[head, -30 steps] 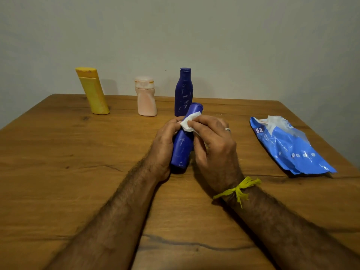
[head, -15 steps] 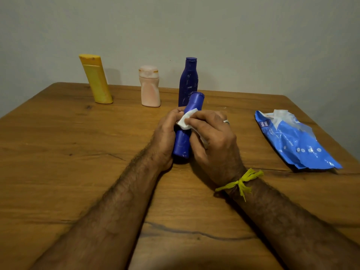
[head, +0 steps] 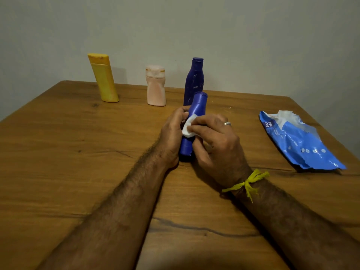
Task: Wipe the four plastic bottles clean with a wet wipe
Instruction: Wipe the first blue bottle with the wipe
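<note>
**Blue bottle held mid-table, wipe pressed to its side**

At the centre of the frame the left hand (head: 171, 137) is curled round a blue bottle (head: 192, 123), gripping it from the left side. The bottle stands on its base on the wooden table (head: 58, 152), leaning slightly to the right, with its cap towards the top of the frame. The right hand (head: 216, 145) holds a white wet wipe (head: 187, 129) pinched under its fingers and thumb and presses it against the middle of the bottle's body. A ring (head: 227, 123) shows on one finger of that hand, and a yellow thread (head: 249, 182) is knotted round the wrist.

Three more bottles stand in a row along the far edge of the table, in the upper middle of the frame. At the left is a yellow bottle (head: 104, 78), which appears tilted to the left. Right of it, well apart, is a pale pink bottle (head: 155, 86). Right again is a dark blue bottle (head: 194, 80), upright, just behind the held one, which overlaps its lower part.

At the right of the frame, well apart from the hands, a blue wipe pack (head: 303, 145) lies flat on the table. Its opening faces the far end, and a white sheet (head: 284, 116) sticks out of it.
</note>
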